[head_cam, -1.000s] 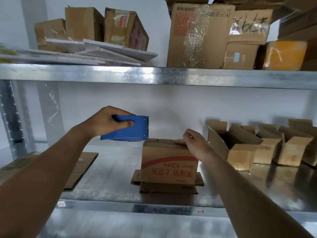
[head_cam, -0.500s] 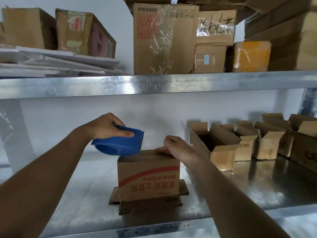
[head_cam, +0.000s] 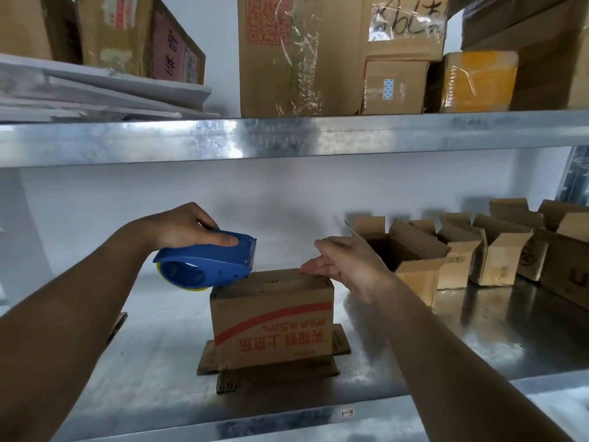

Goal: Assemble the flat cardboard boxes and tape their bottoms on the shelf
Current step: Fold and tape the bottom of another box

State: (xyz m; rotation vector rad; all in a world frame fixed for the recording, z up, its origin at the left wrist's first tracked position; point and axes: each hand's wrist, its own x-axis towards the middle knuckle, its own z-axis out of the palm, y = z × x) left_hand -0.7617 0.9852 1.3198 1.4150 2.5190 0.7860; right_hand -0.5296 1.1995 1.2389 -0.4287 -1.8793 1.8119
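A small cardboard box (head_cam: pixel 274 327) with a red stripe and upside-down red print stands bottom-up on the metal shelf (head_cam: pixel 153 371), its lower flaps splayed out flat. My left hand (head_cam: pixel 188 226) grips a blue tape dispenser (head_cam: pixel 207 261), whose toothed front end sits at the left edge of the box's upturned bottom. My right hand (head_cam: pixel 345 261) lies with straight fingers on the right part of that bottom, pressing the flaps down.
Several assembled open boxes (head_cam: pixel 459 250) stand in a row at the right on the same shelf. A flat cardboard piece (head_cam: pixel 118 323) peeks out behind my left forearm. The upper shelf (head_cam: pixel 287 135) carries large cartons and white boards.
The dispenser has dropped lower and tilted onto the box's left edge. My right hand's fingers have straightened on top. The view has shifted right and closer.
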